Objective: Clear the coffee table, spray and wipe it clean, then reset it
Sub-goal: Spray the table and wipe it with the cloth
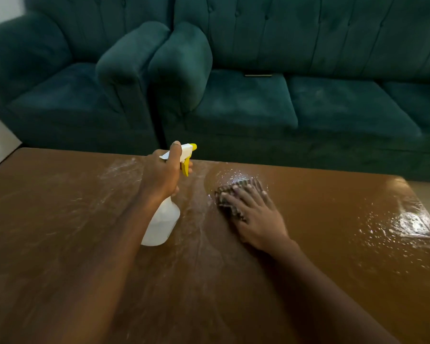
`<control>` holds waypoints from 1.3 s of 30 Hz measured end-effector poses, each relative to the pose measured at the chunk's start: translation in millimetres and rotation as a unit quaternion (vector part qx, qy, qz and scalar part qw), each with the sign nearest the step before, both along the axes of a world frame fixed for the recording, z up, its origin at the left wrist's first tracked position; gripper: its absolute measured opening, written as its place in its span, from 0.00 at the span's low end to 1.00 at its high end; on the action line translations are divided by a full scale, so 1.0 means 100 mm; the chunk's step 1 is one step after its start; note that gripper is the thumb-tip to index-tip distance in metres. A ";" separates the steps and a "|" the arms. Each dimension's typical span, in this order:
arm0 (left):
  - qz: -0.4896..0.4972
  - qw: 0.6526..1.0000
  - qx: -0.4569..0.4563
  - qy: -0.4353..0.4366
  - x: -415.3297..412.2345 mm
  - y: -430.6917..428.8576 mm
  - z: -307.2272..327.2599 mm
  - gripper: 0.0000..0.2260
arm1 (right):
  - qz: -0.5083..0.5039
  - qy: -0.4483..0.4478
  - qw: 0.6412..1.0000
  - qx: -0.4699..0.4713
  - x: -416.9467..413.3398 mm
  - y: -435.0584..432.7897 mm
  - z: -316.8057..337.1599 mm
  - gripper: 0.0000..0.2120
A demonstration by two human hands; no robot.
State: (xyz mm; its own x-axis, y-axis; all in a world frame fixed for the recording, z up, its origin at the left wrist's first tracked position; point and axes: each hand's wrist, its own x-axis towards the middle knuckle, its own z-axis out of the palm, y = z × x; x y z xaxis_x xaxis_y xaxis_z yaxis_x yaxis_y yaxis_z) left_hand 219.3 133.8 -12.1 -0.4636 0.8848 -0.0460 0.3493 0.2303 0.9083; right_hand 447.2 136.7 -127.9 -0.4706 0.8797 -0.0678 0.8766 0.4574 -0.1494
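My right hand [256, 219] lies flat, fingers spread, pressing the striped cloth [233, 191] onto the wet coffee table [60, 232] at mid-top, left hand [160, 177] just beside it gripping the spray bottle [163, 224], green sofa [258, 108] beyond.

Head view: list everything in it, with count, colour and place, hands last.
coffee table: one, brown, fills the foreground, wet streaks and droplets
spray bottle: one, white with yellow trigger, tilted over the table's middle
cloth: one, dark and light striped, on the table right of the bottle
armchair: one, dark teal, behind the table, left
sofa: one, dark teal, behind the table, right
slim object: one, dark, back of a sofa seat cushion
left hand: grips the spray bottle's neck
right hand: fingers straight, presses the cloth
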 end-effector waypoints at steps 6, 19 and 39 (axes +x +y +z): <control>-0.029 0.999 0.025 -0.030 -0.03 -0.05 -0.06 0.27 | -0.232 -0.004 0.973 -0.022 0.10 0.59 0.02 0.29; -0.138 0.986 -0.066 0.065 -0.54 0.00 0.04 0.18 | -0.175 0.027 0.984 -0.010 -0.66 0.45 0.02 0.27; -0.032 0.994 -0.072 0.072 -1.62 -0.17 -0.03 0.20 | -0.163 0.014 0.987 -0.010 -2.00 0.69 0.04 0.29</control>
